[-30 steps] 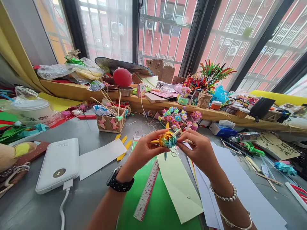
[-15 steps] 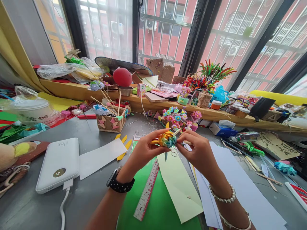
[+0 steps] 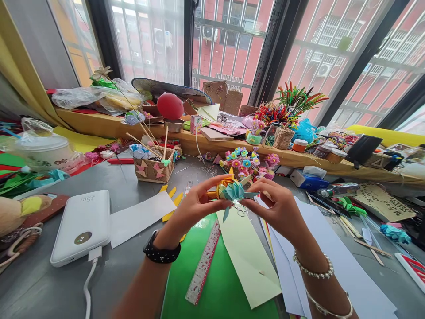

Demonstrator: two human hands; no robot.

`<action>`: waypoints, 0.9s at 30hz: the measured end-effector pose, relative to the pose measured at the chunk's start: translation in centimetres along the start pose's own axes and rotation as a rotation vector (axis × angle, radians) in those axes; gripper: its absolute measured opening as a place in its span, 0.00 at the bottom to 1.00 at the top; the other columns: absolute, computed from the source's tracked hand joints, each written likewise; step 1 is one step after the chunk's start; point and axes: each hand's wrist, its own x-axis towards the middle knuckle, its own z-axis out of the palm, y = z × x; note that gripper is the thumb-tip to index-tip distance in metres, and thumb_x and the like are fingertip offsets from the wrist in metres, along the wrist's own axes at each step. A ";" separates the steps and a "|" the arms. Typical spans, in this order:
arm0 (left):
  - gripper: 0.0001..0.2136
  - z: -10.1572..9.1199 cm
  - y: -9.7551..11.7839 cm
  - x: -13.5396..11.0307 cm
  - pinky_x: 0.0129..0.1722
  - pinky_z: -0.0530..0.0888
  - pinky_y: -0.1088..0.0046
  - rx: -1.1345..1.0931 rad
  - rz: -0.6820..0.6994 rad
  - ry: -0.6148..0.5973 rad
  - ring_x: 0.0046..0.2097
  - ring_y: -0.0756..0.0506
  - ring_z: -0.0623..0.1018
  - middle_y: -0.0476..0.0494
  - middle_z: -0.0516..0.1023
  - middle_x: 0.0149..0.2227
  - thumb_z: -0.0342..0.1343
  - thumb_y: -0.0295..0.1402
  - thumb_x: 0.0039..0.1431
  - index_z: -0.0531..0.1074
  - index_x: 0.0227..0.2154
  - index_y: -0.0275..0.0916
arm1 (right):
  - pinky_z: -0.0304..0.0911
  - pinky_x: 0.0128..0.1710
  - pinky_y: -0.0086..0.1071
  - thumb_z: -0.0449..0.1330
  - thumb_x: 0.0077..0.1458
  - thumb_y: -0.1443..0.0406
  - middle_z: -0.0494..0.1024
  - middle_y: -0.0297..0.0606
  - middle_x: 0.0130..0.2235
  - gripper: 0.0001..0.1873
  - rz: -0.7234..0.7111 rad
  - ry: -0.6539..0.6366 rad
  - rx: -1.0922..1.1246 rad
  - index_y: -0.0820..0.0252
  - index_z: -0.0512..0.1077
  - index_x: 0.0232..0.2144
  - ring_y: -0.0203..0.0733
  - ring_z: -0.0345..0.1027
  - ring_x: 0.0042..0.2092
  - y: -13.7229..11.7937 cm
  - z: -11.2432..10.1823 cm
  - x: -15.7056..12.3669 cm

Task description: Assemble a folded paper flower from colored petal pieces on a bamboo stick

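Our left hand [image 3: 194, 201] and right hand [image 3: 278, 203] are pinching an orange-and-teal folded-paper piece [image 3: 233, 191], likely crushable, safest at its ends.

L grip [image 3: 190, 210] & R grip [image 3: 281, 207] pinching thumb-to-fingers, nr ea. other, forearms [image 3: 141, 279] angled in.

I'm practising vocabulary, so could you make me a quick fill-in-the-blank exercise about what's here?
1. The left hand and right hand hold a craft piece folded from ____.
2. The beaded bracelet circles the ____ wrist.
3. The ruler lies on a ____ sheet.
4. The balloon is ____.

Missing words: paper; right; green; red.
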 end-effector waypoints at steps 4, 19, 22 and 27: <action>0.23 -0.1 0.0 0.0 0.37 0.69 0.73 0.001 0.002 -0.017 0.35 0.47 0.76 0.46 0.77 0.34 0.59 0.31 0.48 0.64 0.49 0.41 | 0.50 0.18 0.25 0.58 0.50 0.59 0.70 0.33 0.27 0.09 0.043 0.027 0.077 0.59 0.71 0.29 0.30 0.54 0.22 -0.2 -0.5 0.0; 0.23 -0.4 -0.5 0.4 0.33 0.69 0.75 0.083 -0.013 0.039 0.41 0.45 0.73 0.44 0.73 0.38 0.61 0.30 0.45 0.59 0.45 0.40 | 0.56 0.22 0.26 0.59 0.49 0.64 0.71 0.36 0.32 0.06 -0.096 0.054 -0.104 0.57 0.69 0.32 0.35 0.63 0.29 0.3 -0.4 0.1; 0.24 -0.2 -0.4 0.4 0.31 0.68 0.76 0.070 -0.027 0.048 0.38 0.47 0.74 0.45 0.73 0.37 0.61 0.31 0.44 0.60 0.45 0.41 | 0.58 0.24 0.26 0.59 0.50 0.66 0.71 0.36 0.33 0.04 -0.126 0.056 -0.098 0.57 0.68 0.31 0.37 0.65 0.33 0.2 -0.3 0.1; 0.21 -0.1 -0.4 0.4 0.29 0.66 0.77 -0.097 0.002 0.073 0.35 0.49 0.73 0.47 0.71 0.34 0.61 0.33 0.45 0.63 0.43 0.38 | 0.58 0.23 0.26 0.61 0.47 0.67 0.69 0.34 0.30 0.04 -0.150 0.032 -0.064 0.58 0.68 0.26 0.35 0.64 0.32 0.1 0.0 0.1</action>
